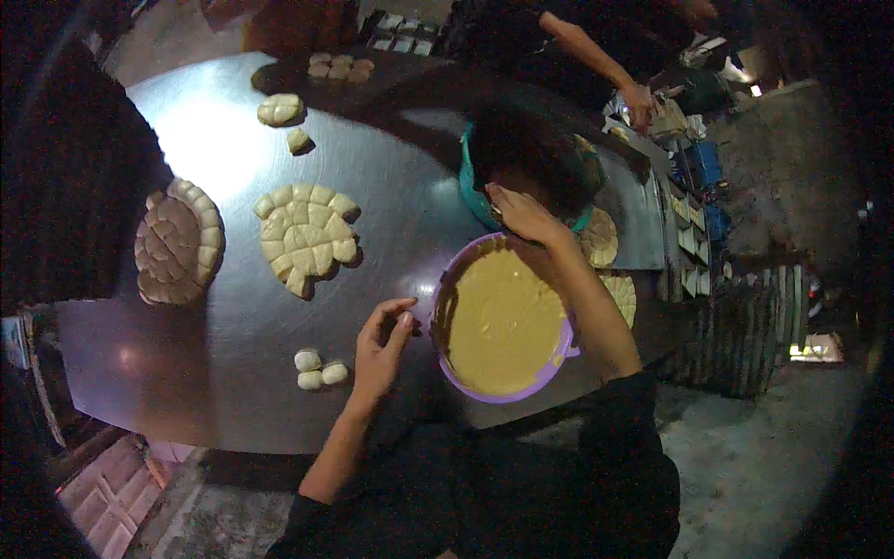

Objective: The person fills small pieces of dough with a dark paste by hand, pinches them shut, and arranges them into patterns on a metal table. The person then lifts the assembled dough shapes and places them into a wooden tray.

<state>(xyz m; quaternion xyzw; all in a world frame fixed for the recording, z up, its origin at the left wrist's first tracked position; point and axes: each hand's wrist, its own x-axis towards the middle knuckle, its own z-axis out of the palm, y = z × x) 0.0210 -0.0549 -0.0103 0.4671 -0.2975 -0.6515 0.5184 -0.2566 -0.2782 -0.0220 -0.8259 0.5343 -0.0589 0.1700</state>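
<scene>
A round purple tub (453,375) of thick pale-yellow batter (503,321) stands on the table in front of me. Just off its left rim is my left hand (380,345), fingers half curled, thumb and forefinger apart, nothing visible between them. My right arm passes over the tub's right side. At the near rim of a teal basin (471,186), my right hand (526,216) reaches inward with its fingers bunched together; whatever they hold is hidden. The basin's inside is dark, so its contents are hard to make out.
Sectioned pale dough (307,233) and a brown-and-pale dough round (177,244) lie to the left. Small white dough balls (319,371) sit near the front. Dough lumps (279,110) and brown pieces (341,68) are farther back. Another person's hand (639,104) is across the table.
</scene>
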